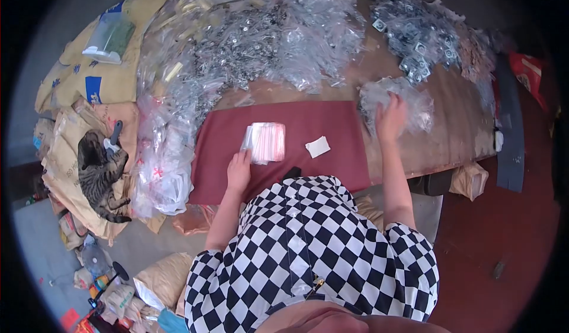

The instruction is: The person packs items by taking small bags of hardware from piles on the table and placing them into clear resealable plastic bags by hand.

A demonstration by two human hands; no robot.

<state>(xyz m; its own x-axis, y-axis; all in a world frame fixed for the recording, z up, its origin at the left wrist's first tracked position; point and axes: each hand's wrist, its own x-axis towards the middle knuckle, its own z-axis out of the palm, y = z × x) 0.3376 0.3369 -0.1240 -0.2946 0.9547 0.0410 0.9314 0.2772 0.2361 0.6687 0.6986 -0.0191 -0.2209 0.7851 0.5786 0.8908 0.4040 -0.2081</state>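
While the left hand (239, 171) touches the clear-bag stack (271, 143) on the maroon cloth (338, 170), the right hand (391, 121) reaches into the plastic-bag heap (419, 110) on the tabletop (459, 128); can't tell either grip. Probably a picking step; next calls for separating one bag.

informal workshop, piles of small metal parts (240, 42), clear plastic bags (419, 109), worn worktable (453, 140)

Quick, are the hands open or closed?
Left hand: at the edge of stacked plastic bags; grip unclear.
Right hand: on the pile of plastic bags; grip unclear.
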